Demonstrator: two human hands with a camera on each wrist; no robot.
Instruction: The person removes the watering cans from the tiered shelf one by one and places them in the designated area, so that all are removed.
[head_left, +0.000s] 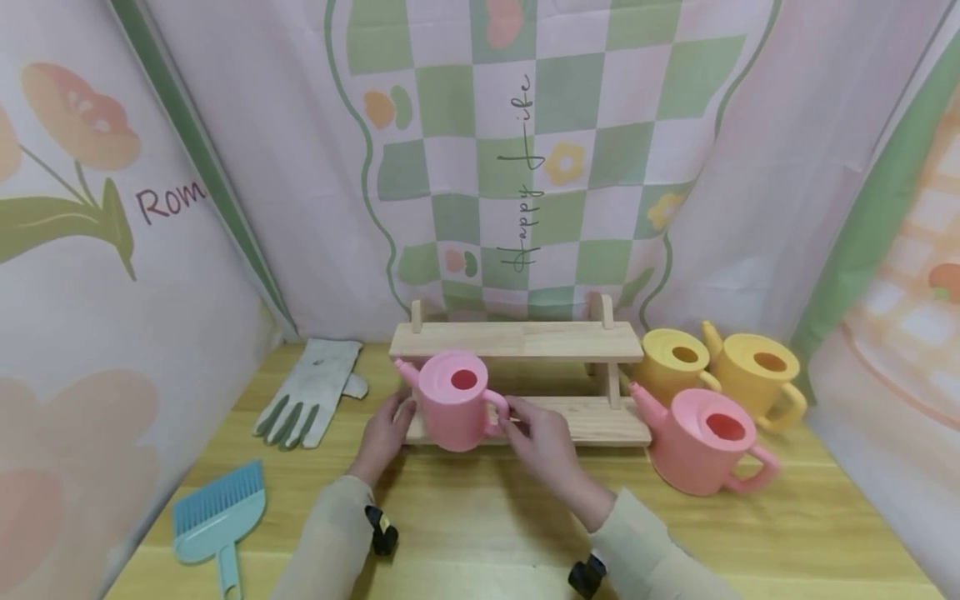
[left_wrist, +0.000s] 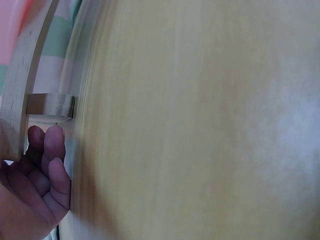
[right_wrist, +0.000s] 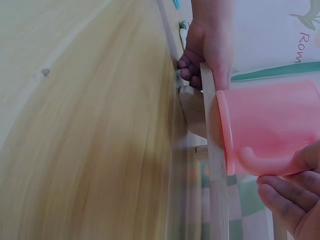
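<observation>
A pink watering can (head_left: 450,417) stands at the left end of the lower board of a two-tier wooden rack (head_left: 517,340), its spout to the left. In the right wrist view, the base of the can (right_wrist: 275,125) meets the board, slightly tilted. My right hand (head_left: 546,439) pinches the can's handle between thumb and fingers. At the board's left end, my left hand (head_left: 382,433) grips the wood. The left wrist view shows the fingers of this hand (left_wrist: 40,180) curled under the board; its thumb is hidden there.
On the right stand another pink watering can (head_left: 697,442) and two yellow watering cans, one nearer the rack (head_left: 663,375) and one farther right (head_left: 750,383). A work glove (head_left: 315,387) and a blue brush (head_left: 223,517) lie on the left. Printed curtains surround the wooden table (head_left: 465,533).
</observation>
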